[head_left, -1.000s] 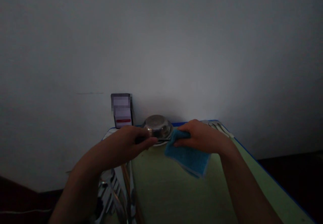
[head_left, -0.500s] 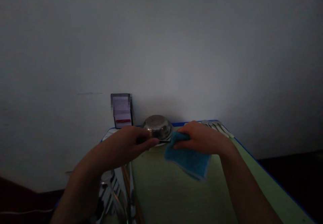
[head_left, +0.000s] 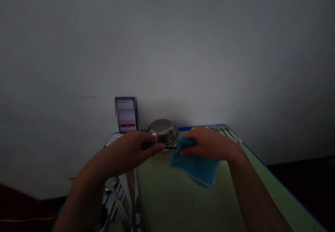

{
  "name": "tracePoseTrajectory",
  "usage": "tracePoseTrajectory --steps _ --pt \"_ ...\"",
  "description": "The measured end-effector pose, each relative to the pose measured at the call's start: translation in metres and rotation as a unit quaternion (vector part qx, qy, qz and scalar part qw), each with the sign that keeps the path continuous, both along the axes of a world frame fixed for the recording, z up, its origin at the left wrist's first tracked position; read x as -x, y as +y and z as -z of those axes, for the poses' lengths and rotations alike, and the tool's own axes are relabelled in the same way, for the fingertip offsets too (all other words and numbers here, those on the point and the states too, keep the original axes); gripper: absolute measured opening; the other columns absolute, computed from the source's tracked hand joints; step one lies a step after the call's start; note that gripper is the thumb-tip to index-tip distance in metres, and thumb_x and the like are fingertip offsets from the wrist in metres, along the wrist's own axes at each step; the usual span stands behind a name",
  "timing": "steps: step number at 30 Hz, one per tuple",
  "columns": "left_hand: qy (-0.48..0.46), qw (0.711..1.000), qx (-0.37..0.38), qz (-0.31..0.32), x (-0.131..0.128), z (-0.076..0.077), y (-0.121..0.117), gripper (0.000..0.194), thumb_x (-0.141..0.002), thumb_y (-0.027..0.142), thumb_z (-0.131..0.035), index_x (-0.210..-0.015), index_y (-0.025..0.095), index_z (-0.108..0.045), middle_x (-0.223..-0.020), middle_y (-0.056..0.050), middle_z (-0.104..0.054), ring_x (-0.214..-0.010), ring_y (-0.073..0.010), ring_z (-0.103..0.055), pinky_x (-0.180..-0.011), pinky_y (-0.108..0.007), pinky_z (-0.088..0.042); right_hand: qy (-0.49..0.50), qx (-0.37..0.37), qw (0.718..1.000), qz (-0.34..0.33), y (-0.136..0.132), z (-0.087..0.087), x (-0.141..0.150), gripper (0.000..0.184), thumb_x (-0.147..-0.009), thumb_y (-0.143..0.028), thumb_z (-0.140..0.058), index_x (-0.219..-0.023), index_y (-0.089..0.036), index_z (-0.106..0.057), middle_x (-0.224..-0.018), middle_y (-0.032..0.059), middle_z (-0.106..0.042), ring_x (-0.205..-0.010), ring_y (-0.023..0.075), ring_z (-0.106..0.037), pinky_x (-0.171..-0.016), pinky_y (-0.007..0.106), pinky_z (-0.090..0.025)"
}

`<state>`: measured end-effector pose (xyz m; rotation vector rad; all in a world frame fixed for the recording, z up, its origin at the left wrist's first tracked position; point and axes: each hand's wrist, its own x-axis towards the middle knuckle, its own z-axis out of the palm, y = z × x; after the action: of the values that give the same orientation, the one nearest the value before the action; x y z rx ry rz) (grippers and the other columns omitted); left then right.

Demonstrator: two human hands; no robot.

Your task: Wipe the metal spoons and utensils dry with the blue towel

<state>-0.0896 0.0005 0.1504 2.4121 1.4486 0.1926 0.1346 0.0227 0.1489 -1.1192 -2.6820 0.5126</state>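
My left hand (head_left: 142,145) is closed, pinching a thin, dark utensil (head_left: 171,147) between thumb and fingers; its kind is hard to make out in the dim light. The utensil lies level and runs to the right into a blue cloth (head_left: 196,169). My right hand (head_left: 202,144) is closed on this cloth, which wraps the utensil's far end and hides it; a loose corner hangs down over the table. Just behind both hands, an upturned metal bowl (head_left: 162,130) stands by the wall.
Several spoons (head_left: 226,132) lie side by side at the table's far right corner. A phone (head_left: 127,115) leans on the wall (head_left: 167,50) at the far left. Forks and other cutlery (head_left: 120,200) lie along the left of the green table (head_left: 183,197), partly behind my left forearm.
Almost nothing differs. My right hand and the cloth have shifted very slightly downward; my left hand keeps its hold on the utensil.
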Motion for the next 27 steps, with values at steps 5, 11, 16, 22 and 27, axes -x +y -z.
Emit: tracePoseTrajectory --steps 5,11,16,22,27 --pt "0.001 1.0 -0.007 0.002 -0.0007 0.0005 0.0008 0.046 -0.084 0.054 -0.034 -0.07 0.016 -0.057 -0.056 0.002 -0.05 -0.051 -0.0096 -0.045 -0.046 -0.021 -0.026 0.0 0.003 1.0 -0.007 0.0006 0.0006 0.0004 0.028 -0.076 -0.04 -0.053 -0.082 -0.016 -0.066 -0.075 0.0038 -0.065 -0.062 0.0115 -0.056 -0.053 0.021 -0.036" --pt "0.0 1.0 -0.004 0.003 -0.001 0.0 0.0007 0.045 -0.084 0.052 -0.035 -0.071 0.016 -0.058 -0.056 0.003 -0.049 -0.05 -0.0092 -0.044 -0.046 -0.021 -0.026 0.008 0.015 1.0 -0.013 0.0021 0.002 0.0 0.027 -0.076 -0.04 -0.054 -0.082 -0.017 -0.066 -0.075 0.003 -0.065 -0.062 0.0116 -0.056 -0.053 0.021 -0.036" --pt "0.003 1.0 -0.006 0.0 -0.0002 0.0004 -0.0016 0.047 -0.083 0.054 -0.034 -0.071 0.016 -0.058 -0.056 0.002 -0.05 -0.051 -0.0097 -0.045 -0.045 -0.021 -0.025 0.013 0.02 0.999 -0.024 0.0015 0.0015 -0.0012 0.027 -0.077 -0.04 -0.053 -0.082 -0.017 -0.066 -0.074 0.0021 -0.065 -0.062 0.0105 -0.056 -0.052 0.02 -0.036" --pt "0.006 1.0 -0.007 -0.001 -0.0009 0.0006 -0.001 0.047 -0.083 0.055 -0.034 -0.071 0.017 -0.058 -0.056 0.002 -0.051 -0.051 -0.0098 -0.046 -0.045 -0.021 -0.026 0.007 0.021 1.0 -0.021 0.0005 0.0 -0.0001 0.026 -0.076 -0.039 -0.054 -0.084 -0.017 -0.066 -0.076 0.0022 -0.065 -0.062 0.0108 -0.056 -0.053 0.02 -0.036" --pt "0.001 1.0 -0.005 0.004 -0.0015 -0.0006 -0.0013 0.046 -0.084 0.054 -0.034 -0.07 0.017 -0.058 -0.057 0.002 -0.052 -0.052 -0.01 -0.046 -0.045 -0.021 -0.026 0.009 0.031 0.999 -0.025 0.0009 0.0 -0.0008 0.026 -0.076 -0.039 -0.054 -0.082 -0.018 -0.067 -0.076 0.002 -0.065 -0.064 0.0112 -0.057 -0.054 0.02 -0.037"
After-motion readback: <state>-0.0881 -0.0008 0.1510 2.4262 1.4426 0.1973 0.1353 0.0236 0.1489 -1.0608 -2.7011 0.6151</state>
